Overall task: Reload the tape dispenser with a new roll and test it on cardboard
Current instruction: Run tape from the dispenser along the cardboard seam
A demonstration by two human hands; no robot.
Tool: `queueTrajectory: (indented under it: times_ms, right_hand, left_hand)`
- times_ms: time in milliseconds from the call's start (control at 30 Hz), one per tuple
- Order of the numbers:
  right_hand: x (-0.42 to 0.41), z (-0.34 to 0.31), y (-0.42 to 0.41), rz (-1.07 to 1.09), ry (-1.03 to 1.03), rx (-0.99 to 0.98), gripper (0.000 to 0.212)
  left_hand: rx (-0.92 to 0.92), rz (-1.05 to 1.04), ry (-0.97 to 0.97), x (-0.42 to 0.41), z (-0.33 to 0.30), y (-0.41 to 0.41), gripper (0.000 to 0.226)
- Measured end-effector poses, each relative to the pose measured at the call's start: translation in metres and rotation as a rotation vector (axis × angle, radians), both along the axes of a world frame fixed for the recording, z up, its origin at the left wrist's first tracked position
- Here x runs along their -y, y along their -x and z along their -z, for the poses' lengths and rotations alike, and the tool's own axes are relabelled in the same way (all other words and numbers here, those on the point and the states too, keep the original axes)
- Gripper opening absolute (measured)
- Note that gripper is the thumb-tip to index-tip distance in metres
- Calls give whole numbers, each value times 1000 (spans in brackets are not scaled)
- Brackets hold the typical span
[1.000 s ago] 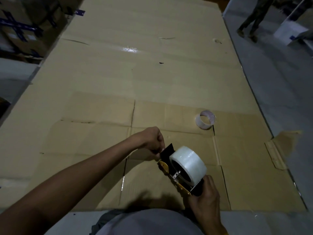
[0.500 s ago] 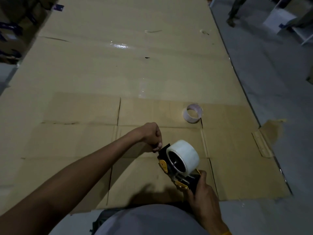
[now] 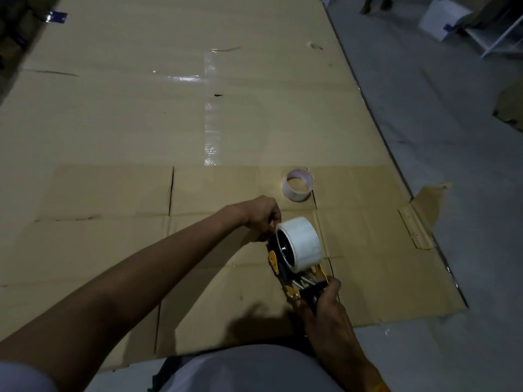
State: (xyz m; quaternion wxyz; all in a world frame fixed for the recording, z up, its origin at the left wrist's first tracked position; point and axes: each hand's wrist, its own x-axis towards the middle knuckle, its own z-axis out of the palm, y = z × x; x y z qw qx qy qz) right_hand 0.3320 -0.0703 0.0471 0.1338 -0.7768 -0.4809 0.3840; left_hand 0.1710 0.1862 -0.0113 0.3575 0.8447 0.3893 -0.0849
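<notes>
Two hands on the yellow-and-black tape dispenser (image 3: pixel 294 274): right hand (image 3: pixel 325 309) closed around its black handle, left hand (image 3: pixel 261 215) pinched shut at the front end beside the full glossy white tape roll (image 3: pixel 301 244) seated on the hub. It's held just above flattened brown corrugated cardboard (image 3: pixel 113 250) on the floor. Since a second ago, dispenser has turned, roll face now visible; spent thin tape core (image 3: pixel 297 185) unmoved.
</notes>
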Motion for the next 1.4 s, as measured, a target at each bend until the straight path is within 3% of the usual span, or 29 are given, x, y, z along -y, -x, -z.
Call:
queueTrajectory:
  times_ms: [333, 500, 600, 867, 1067, 1400]
  right_hand:
    - [-12, 1, 9, 3, 1, 73, 55]
    - [-17, -4, 13, -46, 43, 8, 91]
    - [-21, -11, 17, -128, 87, 69, 99]
    - [-20, -23, 28, -217, 62, 211, 101]
    - [-11, -27, 35, -190, 73, 234, 102]
    - [14, -28, 27, -168, 78, 188, 102]
  left_hand:
    - [51, -12, -50, -7, 6, -1, 34]
    - [48, -22, -68, -12, 15, 4, 31]
    - [66, -13, -88, -10, 21, 5, 33]
    - [76, -41, -131, -6, 35, 5, 48]
    - [107, -46, -167, -6, 42, 3, 31]
    - [-49, -66, -92, -9, 37, -7, 47]
